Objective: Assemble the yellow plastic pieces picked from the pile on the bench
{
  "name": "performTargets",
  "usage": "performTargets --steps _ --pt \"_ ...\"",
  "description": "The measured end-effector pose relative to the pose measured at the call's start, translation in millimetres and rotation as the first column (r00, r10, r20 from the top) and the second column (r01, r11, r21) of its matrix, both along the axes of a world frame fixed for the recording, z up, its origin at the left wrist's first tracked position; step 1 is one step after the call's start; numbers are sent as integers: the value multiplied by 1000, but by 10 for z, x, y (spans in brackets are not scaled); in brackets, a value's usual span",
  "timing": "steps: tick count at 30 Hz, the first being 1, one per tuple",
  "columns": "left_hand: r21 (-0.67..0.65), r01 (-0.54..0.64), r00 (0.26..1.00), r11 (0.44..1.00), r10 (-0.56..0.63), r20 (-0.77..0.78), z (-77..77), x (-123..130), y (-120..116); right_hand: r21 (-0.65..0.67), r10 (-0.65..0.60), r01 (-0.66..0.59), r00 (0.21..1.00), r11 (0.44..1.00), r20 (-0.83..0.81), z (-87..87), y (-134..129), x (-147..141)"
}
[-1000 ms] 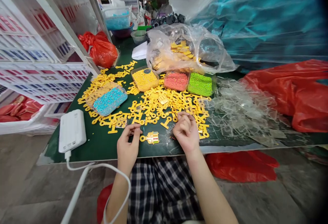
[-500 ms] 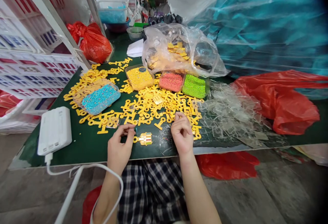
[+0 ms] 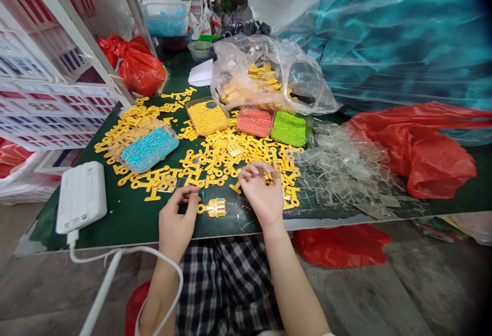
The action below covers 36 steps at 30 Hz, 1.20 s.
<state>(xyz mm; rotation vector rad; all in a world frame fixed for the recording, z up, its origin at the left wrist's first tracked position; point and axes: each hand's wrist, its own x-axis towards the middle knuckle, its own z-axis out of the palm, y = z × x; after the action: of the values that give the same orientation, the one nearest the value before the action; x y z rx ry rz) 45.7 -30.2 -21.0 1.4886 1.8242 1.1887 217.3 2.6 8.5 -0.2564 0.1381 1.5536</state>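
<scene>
My left hand (image 3: pixel 177 218) rests at the front of the green work table (image 3: pixel 96 228), its fingers curled toward the thumb. Just right of it lies a yellow key-shaped piece set with coloured beads (image 3: pixel 212 207). My right hand (image 3: pixel 261 190) hovers over a scatter of yellow plastic key-shaped pieces (image 3: pixel 215 164), fingers loosely parted, nothing visible in them. Behind the pieces stand trays of yellow beads (image 3: pixel 207 118), coral beads (image 3: pixel 254 122) and green beads (image 3: pixel 289 128). A tray of blue beads (image 3: pixel 149 149) sits to the left.
A clear bag of yellow pieces (image 3: pixel 265 75) lies behind the trays. Clear plastic squares (image 3: pixel 338 164) are heaped on the right, beside a red bag (image 3: pixel 415 151). A white power bank (image 3: pixel 81 197) with its cable sits at the left front corner, and white crates (image 3: pixel 49 105) stand left.
My right hand has moved left and its fingers have opened a little. The whole view has shifted slightly, and my left hand stays near the beaded piece.
</scene>
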Motion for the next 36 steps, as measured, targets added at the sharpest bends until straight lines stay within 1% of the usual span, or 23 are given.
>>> performTargets --steps 8,10,12,13,14,15,16,17,18,19,20,22,24,26,27,29,32,36 --pt "-8 0 1000 1000 0 18 14 -1 0 -13 7 -8 996 1000 -90 -10 88 -22" --pt "-12 -1 1000 1000 1 23 -3 -6 -3 10 9 -8 997 1000 -77 -37 98 -23" --pt "-2 2 999 1000 -2 46 -28 -14 -7 77 -6 3 999 997 43 -68 89 -38" --pt "21 6 998 1000 -7 70 -45 -21 -10 128 -30 11 989 992 147 -82 77 -54" --pt "59 14 995 998 -20 103 -63 -30 -13 189 -63 9 958 982 281 -91 58 -75" --pt "113 25 989 993 -41 142 -83 -42 -16 251 -97 -17 897 968 432 -96 34 -101" --pt "178 40 981 983 -73 182 -102 -58 -19 299 -124 -70 802 952 584 -95 5 -128" --pt "245 60 970 968 -115 217 -119 -75 -23 323 -144 -143 679 936 720 -91 -28 -155" --pt "307 85 957 948 -163 239 -133 -95 -27 320 -156 -225 539 920 828 -85 -62 -178" --pt "354 118 946 928 -214 244 -142 -114 -33 298 -162 -305 401 905 901 -81 -96 -196" --pt "377 161 938 912 -260 228 -144 -132 -39 267 -166 -376 278 887 946 -80 -128 -207" --pt "359 262 930 896 -334 155 -128 -160 -52 206 -196 -474 71 856 978 -97 -182 -207" --pt "283 364 916 887 -396 63 -91 -176 -57 169 -252 -516 -96 840 963 -138 -218 -183" --pt "215 458 886 863 -463 -28 -46 -188 -47 156 -303 -510 -219 846 928 -190 -242 -149" --pt "196 495 868 847 -490 -77 -23 -196 -36 157 -319 -503 -254 850 913 -214 -251 -133" --pt "181 544 837 819 -514 -190 20 -218 -4 167 -333 -493 -272 854 903 -252 -268 -110" --pt "180 589 791 788 -515 -330 71 -256 42 181 -321 -471 -236 863 917 -282 -284 -96" --pt "180 659 724 730 -552 -413 96 -263 67 189 -284 -417 -179 889 942 -290 -290 -81"
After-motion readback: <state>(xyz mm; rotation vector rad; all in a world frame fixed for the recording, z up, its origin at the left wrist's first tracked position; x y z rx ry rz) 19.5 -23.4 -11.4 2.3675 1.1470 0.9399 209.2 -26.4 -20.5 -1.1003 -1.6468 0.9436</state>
